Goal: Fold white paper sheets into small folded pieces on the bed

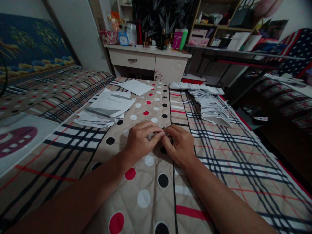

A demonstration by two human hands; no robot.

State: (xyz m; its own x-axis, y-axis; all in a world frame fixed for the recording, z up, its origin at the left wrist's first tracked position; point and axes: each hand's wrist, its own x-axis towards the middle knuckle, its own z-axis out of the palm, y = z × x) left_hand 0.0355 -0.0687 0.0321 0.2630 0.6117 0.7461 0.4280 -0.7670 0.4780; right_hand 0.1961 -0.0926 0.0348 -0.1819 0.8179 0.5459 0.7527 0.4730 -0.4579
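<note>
Over the middle of the bedspread, my left hand (142, 138) and my right hand (179, 143) meet at the fingertips. Thumb and fingers of each hand are pinched together, and whatever sits between them is hidden or too small to name. To the left of my hands lies a loose pile of printed white and grey sheets (110, 104), with a single white sheet (136, 87) just behind it. On the right, a fanned row of thin white paper pieces (212, 109) rests on the cloth, touching neither hand. A long white bundle (196, 87) lies behind that row.
The bed is covered by a quilted bedspread (151, 175) with dots and plaid. A white bag with a purple print (18, 138) lies at the left edge. A cream dresser (136, 60) stands beyond the bed, and a shelved desk (219, 52) at the back right.
</note>
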